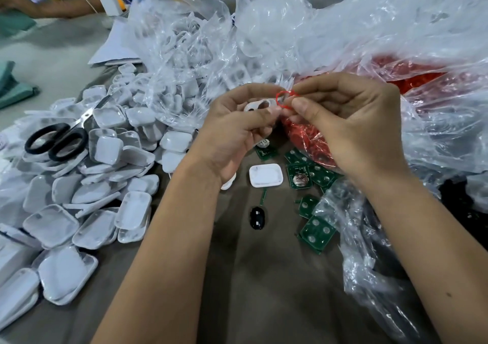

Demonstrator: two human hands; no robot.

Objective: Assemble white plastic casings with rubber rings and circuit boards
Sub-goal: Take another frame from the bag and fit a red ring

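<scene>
1. Holding a white casing (pixel 257 105) at mid-frame, the left hand (pixel 232 129) curls its fingers round the shell's lower edge, with the two button holes facing up.
2. Just to the right, the right hand (pixel 343 122) pinches a red ring (pixel 286 100) between thumb and forefinger; the ring hangs kinked and touches the casing's right end.
3. My read is that the step in hand is seating the ring on the casing, with the board to follow.
4. The ring looks thin, soft and stretchy, so it will likely twist or slip out of place; best held at two spots and pressed in bit by bit.
5. The casing looks light, stiff and smooth; gripping it by the side edges leaves the rim free.
6. More rings fill the red bag (pixel 306 135) under the right hand, on the tabletop (pixel 264 277).
7. Green boards (pixel 318 230) lie at centre right; they look thin and rigid, best taken by the edges, away from the round contacts.
8. One loose shell (pixel 265 175) sits just left of the boards, and a black pad (pixel 257 218) lies below it.
9. A pile (pixel 87 185) of white shells fills the left, with scissors (pixel 59 137) resting on it.
</scene>
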